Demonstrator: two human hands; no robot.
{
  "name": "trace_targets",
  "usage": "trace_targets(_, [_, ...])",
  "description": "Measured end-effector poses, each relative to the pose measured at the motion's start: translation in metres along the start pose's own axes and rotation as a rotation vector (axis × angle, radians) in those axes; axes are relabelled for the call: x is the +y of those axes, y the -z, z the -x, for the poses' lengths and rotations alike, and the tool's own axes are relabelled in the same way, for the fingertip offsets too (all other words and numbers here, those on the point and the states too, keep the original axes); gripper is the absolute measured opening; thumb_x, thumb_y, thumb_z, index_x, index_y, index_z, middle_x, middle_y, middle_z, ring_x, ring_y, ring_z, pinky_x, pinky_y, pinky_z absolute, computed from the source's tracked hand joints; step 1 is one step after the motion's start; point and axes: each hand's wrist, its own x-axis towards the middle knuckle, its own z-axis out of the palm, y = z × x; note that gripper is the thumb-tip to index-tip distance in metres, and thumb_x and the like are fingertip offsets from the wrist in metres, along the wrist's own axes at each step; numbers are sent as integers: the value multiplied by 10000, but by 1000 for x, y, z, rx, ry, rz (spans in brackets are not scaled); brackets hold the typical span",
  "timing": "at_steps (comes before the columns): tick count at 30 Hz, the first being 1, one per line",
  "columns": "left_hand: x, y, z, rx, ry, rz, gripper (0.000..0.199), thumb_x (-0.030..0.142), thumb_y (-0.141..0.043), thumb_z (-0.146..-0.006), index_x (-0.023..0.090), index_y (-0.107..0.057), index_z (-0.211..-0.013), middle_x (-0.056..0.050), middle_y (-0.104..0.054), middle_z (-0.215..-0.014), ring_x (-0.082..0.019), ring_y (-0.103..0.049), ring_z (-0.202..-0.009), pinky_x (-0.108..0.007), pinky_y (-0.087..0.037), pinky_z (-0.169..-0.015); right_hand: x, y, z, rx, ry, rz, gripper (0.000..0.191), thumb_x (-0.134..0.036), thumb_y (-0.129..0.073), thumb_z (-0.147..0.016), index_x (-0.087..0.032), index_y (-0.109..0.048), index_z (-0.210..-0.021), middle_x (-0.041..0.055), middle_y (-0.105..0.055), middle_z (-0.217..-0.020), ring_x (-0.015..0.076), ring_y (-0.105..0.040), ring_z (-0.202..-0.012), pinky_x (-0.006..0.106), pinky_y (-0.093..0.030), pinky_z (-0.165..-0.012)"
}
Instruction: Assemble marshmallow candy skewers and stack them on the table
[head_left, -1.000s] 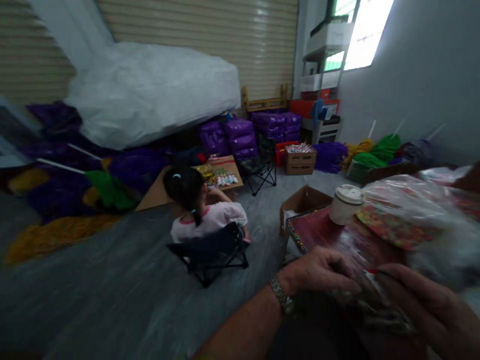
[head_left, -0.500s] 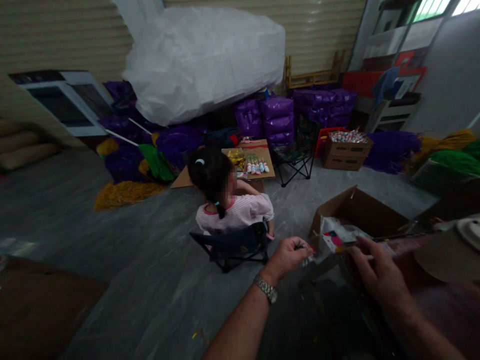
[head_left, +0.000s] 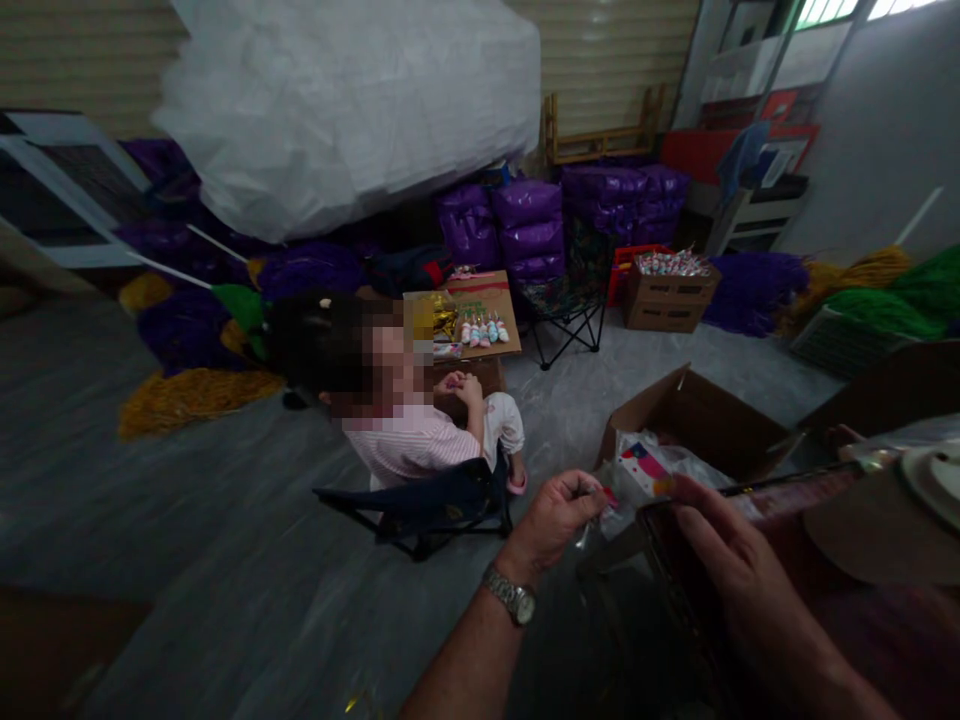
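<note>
A reddish-brown table [head_left: 881, 630] is filling the lower right, with a beige cup [head_left: 855, 525] standing on it. An open brown cardboard box [head_left: 697, 425] is sitting beside it on the grey marbled floor [head_left: 247, 570]. A person [head_left: 412, 440] is sitting in a dark blue folding chair [head_left: 427, 500], facing small pastel bottle-shaped items [head_left: 484, 330] on a cardboard sheet [head_left: 499, 290]; shiny purple bales [head_left: 529, 225] are standing beyond.

The left hand [head_left: 551, 520] is pinching a small red-and-clear plastic piece [head_left: 610, 497], its outline blurring. The right hand [head_left: 731, 555] is reaching over the table's edge, fingertips overlapping a white, pink and blue printed packet [head_left: 641, 468]; whether they are gripping it, I cannot tell. The frame is cutting off the cup's lid.
</note>
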Motion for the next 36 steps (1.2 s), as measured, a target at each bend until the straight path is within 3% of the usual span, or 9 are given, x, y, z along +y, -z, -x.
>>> trace_targets(2, [0, -6, 0, -56, 14, -53, 355, 437, -737, -640, 131, -565, -694, 7, -542, -655, -75, -456, -584, -189, -342, -580, -12, -8, -8, -35, -128, -185, 486, -530, -601, -727, -190, -551, -1071, 67, -639, -987, 231, -605, -843, 321, -496, -694])
trace_targets(5, [-3, -5, -8, -86, 42, -131, 313, 387, -741, -644, 118, -596, -714, 10, -551, -654, -74, -451, -587, -185, -323, -560, -12, -18, -24, -21, -165, -174, 365, -513, -619, -643, -177, -581, -781, 22, -615, -655, 188, -560, -580, 275, -450, -522])
trace_targets(14, [-11, 6, -32, -48, 22, 3, 402, 349, -824, -509, 121, -619, -769, -3, -593, -718, -85, -513, -620, -195, -370, -590, 16, -23, -59, 85, -85, 187, 299, -501, -609, -653, -203, -625, -657, 3, -579, -565, 188, -533, -559, 276, -381, -523])
trace_targets(19, [-24, 13, -44, 60, -2, 101, 431, 462, -794, -529, 108, -594, -670, 7, -553, -603, -64, -455, -521, -191, -325, -512, 15, -18, -49, 225, -63, 254, 536, -594, -562, -682, -153, -610, -982, 65, -645, -790, 238, -592, -734, 327, -445, -662])
trace_targets(24, [-32, 24, -53, 162, -45, 163, 478, 524, -775, -520, 123, -555, -656, 53, -475, -533, -43, -376, -464, -191, -282, -484, 13, -19, -33, 311, -16, 223, 510, -596, -544, -669, -147, -610, -902, 101, -641, -892, 255, -577, -859, 342, -448, -779])
trace_targets(28, [-32, 29, -50, 171, -70, 157, 464, 529, -758, -553, 125, -553, -653, 45, -486, -536, -49, -380, -472, -196, -271, -488, 5, -16, -39, 278, -79, 168, 534, -602, -548, -683, -133, -618, -929, 101, -645, -851, 262, -595, -811, 321, -471, -640])
trace_targets(31, [-26, 27, -41, 126, -79, 145, 436, 507, -756, -583, 120, -571, -660, 28, -509, -565, -58, -411, -508, -193, -294, -513, -6, -18, -55, 224, -151, 67, 610, -601, -599, -667, -138, -576, -1064, 105, -635, -943, 261, -594, -831, 289, -458, -557])
trace_targets(34, [-19, 23, -31, 60, -77, 150, 429, 507, -750, -601, 119, -586, -682, 20, -517, -584, -61, -419, -522, -189, -308, -522, -19, -24, -73, 119, -256, -76, 679, -605, -646, -649, -149, -524, -1136, 126, -601, -1065, 258, -591, -874, 278, -470, -556])
trace_targets(36, [-14, 20, -26, 26, -76, 159, 445, 524, -751, -587, 123, -587, -686, 18, -515, -589, -62, -413, -519, -188, -310, -520, -24, -28, -80, 16, -328, -128, 647, -642, -616, -676, -130, -554, -1066, 154, -613, -1029, 265, -606, -851, 302, -492, -576])
